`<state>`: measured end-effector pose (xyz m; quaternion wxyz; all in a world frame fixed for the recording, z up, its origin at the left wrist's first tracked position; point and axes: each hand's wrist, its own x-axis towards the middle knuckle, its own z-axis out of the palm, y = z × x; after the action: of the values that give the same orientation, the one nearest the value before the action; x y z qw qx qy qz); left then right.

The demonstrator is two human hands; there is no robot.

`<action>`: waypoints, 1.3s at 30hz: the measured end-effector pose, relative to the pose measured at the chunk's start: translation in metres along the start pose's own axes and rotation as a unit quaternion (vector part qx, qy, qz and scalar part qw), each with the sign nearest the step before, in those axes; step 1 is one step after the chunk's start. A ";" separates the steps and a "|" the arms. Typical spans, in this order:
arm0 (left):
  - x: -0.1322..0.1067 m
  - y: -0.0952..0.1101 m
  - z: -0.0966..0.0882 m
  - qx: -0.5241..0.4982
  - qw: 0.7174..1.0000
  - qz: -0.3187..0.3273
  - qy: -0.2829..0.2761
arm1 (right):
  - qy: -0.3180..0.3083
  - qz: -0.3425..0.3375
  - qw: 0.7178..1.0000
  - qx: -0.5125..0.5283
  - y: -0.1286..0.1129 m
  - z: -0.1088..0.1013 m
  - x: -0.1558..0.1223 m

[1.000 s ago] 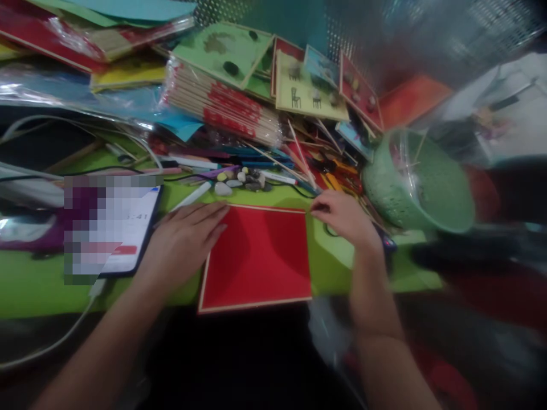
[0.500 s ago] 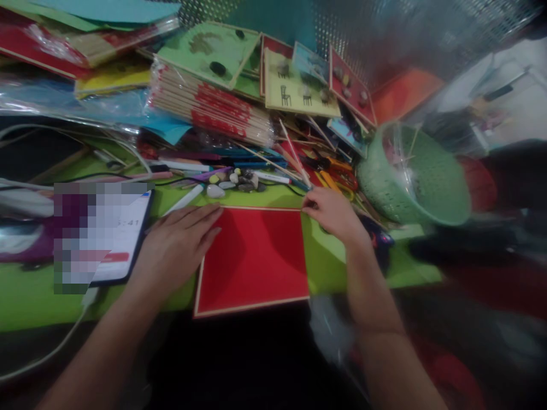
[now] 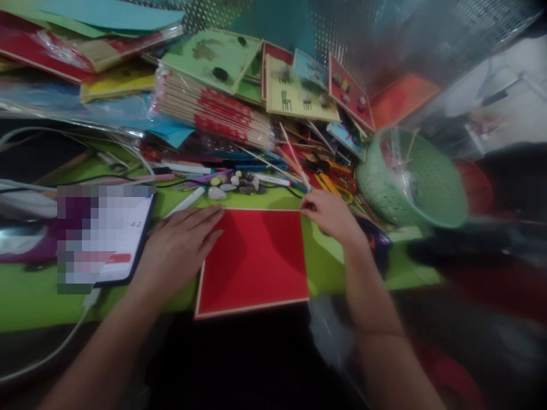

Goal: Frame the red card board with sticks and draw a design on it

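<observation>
A red square board (image 3: 254,262) with a pale wooden edge lies on the green table top (image 3: 25,296) in front of me. My left hand (image 3: 182,245) rests flat on its left edge, fingers stretched out together. At the board's upper right corner my right hand (image 3: 331,216) has its fingers curled in a pinch; what it holds, if anything, is too small to make out. A small heap of pebbles (image 3: 235,183) lies just beyond the board's far edge.
A phone (image 3: 115,236) lies left of my left hand, with a white cable (image 3: 51,353) trailing off the table. A green perforated bowl (image 3: 412,179) stands at the right. Bundled wooden sticks (image 3: 213,111), pens, scissors and coloured picture boards (image 3: 299,91) crowd the back.
Both hands stay at the red board. The right hand has shifted slightly left along the board's top corner; the view has drifted a little.
</observation>
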<state>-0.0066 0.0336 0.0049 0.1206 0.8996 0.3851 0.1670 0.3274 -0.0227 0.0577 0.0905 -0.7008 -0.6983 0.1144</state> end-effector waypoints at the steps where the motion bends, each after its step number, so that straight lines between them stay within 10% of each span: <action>1: 0.000 0.000 0.000 -0.004 1.000 0.001 0.001 | 0.001 -0.002 1.000 0.000 0.000 0.000 0.000; 25: 0.011 0.005 -0.006 0.023 0.999 0.017 0.037 | 0.058 -0.040 0.987 0.146 0.007 -0.018 -0.005; 39: 0.117 0.097 -0.007 -0.164 0.979 0.118 0.038 | 0.174 -0.087 0.970 0.146 -0.014 -0.038 -0.013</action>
<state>0.1300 0.0542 0.0689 0.2310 0.8996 0.2483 0.2750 0.3247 -0.0338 0.0989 0.3216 -0.6261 -0.7055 0.0829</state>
